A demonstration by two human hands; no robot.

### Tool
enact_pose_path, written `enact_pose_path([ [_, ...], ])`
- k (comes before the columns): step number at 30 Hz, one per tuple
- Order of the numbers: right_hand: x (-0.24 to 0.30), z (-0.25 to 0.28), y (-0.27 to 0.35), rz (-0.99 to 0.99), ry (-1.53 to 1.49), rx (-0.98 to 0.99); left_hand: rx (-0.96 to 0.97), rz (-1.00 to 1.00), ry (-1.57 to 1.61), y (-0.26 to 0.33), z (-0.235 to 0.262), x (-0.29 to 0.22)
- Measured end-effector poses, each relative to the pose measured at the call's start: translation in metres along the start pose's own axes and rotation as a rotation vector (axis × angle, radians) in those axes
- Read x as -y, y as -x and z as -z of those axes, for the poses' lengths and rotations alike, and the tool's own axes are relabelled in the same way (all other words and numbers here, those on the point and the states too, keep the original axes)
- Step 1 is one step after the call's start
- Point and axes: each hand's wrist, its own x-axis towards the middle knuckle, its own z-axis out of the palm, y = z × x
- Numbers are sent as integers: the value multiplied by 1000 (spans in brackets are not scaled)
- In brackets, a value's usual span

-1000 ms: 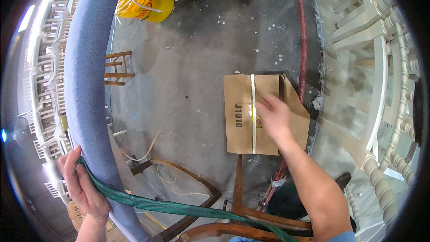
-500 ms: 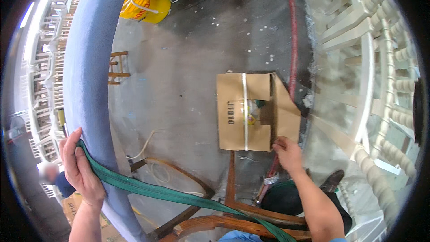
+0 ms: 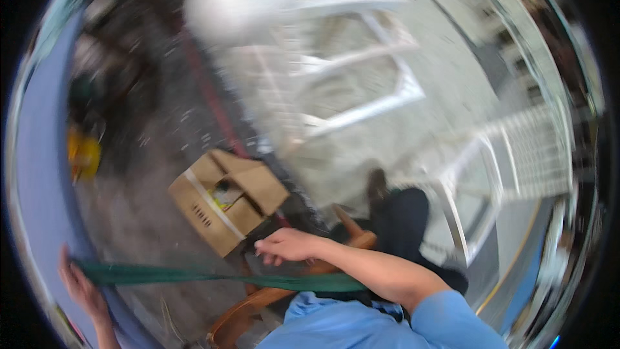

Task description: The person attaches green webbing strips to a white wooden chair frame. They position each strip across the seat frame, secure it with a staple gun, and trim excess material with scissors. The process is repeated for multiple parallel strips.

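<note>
A green strap (image 3: 213, 276) runs from the blue padded rail (image 3: 39, 155) on the left across to my body. At the rail, my left hand (image 3: 81, 287) is closed on the strap's far end, though motion blurs its fingers. My right hand (image 3: 287, 245) hovers above the strap, its fingers loosely bent and slightly apart, with nothing seen in them. Just beyond it sits a cardboard box (image 3: 213, 229) with a white band round it and a raised flap. Through the box's opening something yellow and green shows. Below my right forearm is the curved wooden arm of a chair (image 3: 258, 300).
White wooden frames (image 3: 361, 113) stand on the pale floor ahead and to the right. A red hose (image 3: 216, 106) lies along the floor behind the box. At the left is a yellow bucket (image 3: 84, 155), smeared by motion.
My view has swung to the right, so the box and rail now appear further left. My right hand has come away from the box flap. The left hand stays at the rail with the strap.
</note>
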Motion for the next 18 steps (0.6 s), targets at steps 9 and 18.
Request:
enact_pose_path([
  [9, -47, -30, 157, 511, 57, 118, 35, -359, -484, -5, 5, -108],
  [18, -246, -12, 378, 435, -42, -687, 328, -754, 1047, 158, -28, -499],
])
